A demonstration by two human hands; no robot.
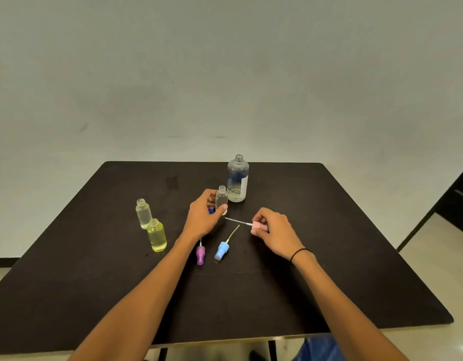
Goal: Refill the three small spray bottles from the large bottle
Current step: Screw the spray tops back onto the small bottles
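Note:
The large clear bottle [237, 178] stands uncapped at the table's middle back, partly filled. Just in front of it my left hand [205, 216] grips a small clear bottle [221, 198], upright and open-topped. My right hand [273, 231] pinches a pink spray cap [259, 226] whose thin tube points left toward that bottle. Two more small open bottles stand to the left: a clear one [143, 213] and a yellow one [156, 235]. A purple spray cap [200, 254] and a blue spray cap [221, 250] lie on the table between my arms.
A small dark blue object [211, 211] peeks out under my left hand. The dark table [329, 256] ends at a plain wall behind; its right edge drops to a light floor. Dark furniture [457, 199] stands at the far right.

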